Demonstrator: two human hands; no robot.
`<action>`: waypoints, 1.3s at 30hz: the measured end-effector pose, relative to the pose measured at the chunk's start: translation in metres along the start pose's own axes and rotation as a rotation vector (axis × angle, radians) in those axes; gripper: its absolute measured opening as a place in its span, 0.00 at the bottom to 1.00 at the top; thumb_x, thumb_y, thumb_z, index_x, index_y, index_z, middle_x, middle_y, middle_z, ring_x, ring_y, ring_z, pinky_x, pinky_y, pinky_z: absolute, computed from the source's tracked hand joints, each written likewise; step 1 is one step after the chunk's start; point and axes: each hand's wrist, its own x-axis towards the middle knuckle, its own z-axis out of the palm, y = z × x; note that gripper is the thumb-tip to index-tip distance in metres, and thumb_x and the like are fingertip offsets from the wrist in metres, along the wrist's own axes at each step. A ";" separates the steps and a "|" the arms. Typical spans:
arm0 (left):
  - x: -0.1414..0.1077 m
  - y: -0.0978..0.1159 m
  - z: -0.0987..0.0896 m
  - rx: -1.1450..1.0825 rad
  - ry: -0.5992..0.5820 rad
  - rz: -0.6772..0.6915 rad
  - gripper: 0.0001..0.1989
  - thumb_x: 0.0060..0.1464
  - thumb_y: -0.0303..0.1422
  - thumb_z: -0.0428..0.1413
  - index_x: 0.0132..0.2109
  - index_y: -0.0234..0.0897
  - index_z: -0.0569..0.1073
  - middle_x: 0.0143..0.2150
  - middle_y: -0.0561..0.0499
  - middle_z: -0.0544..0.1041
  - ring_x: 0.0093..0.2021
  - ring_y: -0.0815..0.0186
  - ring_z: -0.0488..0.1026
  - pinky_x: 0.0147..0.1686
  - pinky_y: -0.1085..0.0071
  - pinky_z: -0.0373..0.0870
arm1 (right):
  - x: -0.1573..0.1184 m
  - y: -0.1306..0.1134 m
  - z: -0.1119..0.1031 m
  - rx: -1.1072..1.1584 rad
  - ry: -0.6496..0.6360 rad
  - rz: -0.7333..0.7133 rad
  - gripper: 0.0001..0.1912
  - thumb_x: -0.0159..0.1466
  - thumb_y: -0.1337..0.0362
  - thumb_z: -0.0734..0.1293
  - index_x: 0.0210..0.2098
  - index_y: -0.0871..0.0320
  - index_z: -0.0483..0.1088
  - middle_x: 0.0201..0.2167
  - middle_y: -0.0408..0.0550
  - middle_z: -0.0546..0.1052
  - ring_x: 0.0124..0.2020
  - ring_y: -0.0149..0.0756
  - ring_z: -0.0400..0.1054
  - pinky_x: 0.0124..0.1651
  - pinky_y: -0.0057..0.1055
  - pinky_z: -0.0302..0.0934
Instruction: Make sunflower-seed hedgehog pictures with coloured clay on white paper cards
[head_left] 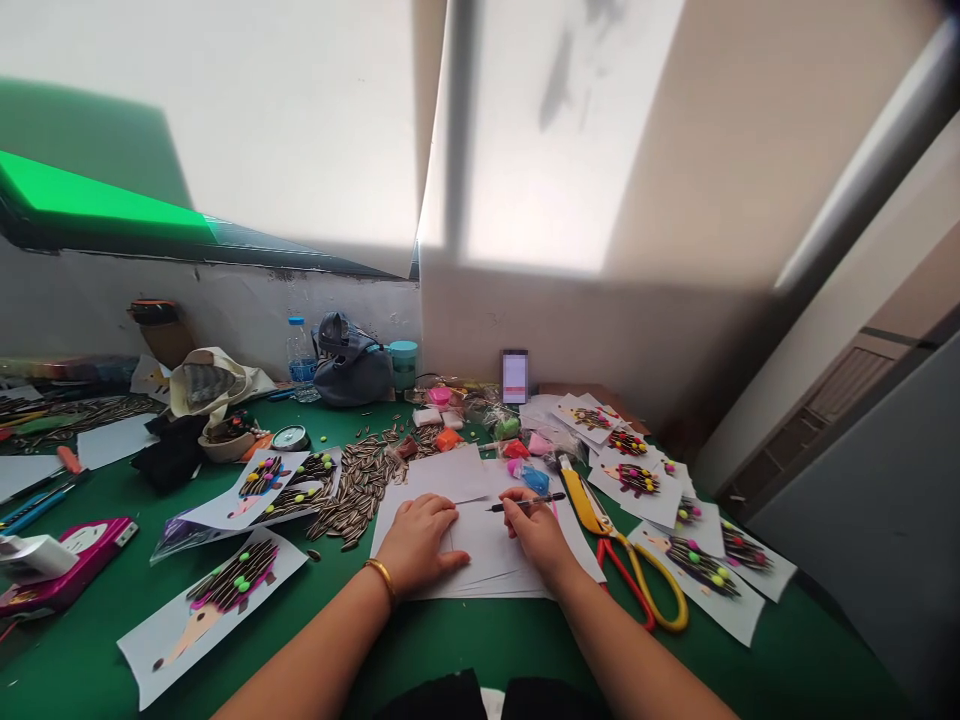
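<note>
My left hand (422, 543) lies flat on the white paper (480, 575), fingers stretched out and thumb apart. In my right hand (534, 530) is a dark pen (534, 501), gripped between thumb and fingers. Its tip points left, just above or on the sheet; I cannot tell which. Several loose sheets overlap beneath both hands. A heap of striped sunflower seeds (356, 490) lies beyond my left hand. To the right of my right hand are yellow-handled scissors (660, 590) and a red-handled pair (628, 585), partly overlapping.
Hedgehog pictures with seed spines lie at left (217, 610) and right (634, 480). Bagged coloured clay (535, 478) sits past the paper. A phone (514, 376) leans on the wall. Behind the seeds stand a grey-blue bag (346, 365) and water bottle (301, 362). A magenta case (82, 565) lies far left.
</note>
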 end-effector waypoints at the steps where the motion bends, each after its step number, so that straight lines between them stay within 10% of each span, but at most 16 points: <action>1: 0.000 0.000 0.000 -0.002 -0.004 -0.001 0.27 0.45 0.48 0.65 0.51 0.42 0.75 0.54 0.46 0.75 0.56 0.51 0.67 0.55 0.55 0.61 | -0.002 -0.003 0.000 0.000 -0.003 -0.008 0.19 0.62 0.48 0.64 0.40 0.57 0.70 0.25 0.41 0.71 0.24 0.32 0.65 0.30 0.29 0.62; 39: 0.001 0.001 0.002 -0.032 -0.004 -0.041 0.16 0.54 0.34 0.58 0.50 0.43 0.76 0.53 0.47 0.76 0.56 0.53 0.68 0.55 0.54 0.62 | -0.031 -0.023 0.030 -0.459 -0.137 -0.161 0.05 0.60 0.64 0.62 0.29 0.54 0.70 0.28 0.43 0.75 0.32 0.37 0.68 0.36 0.31 0.57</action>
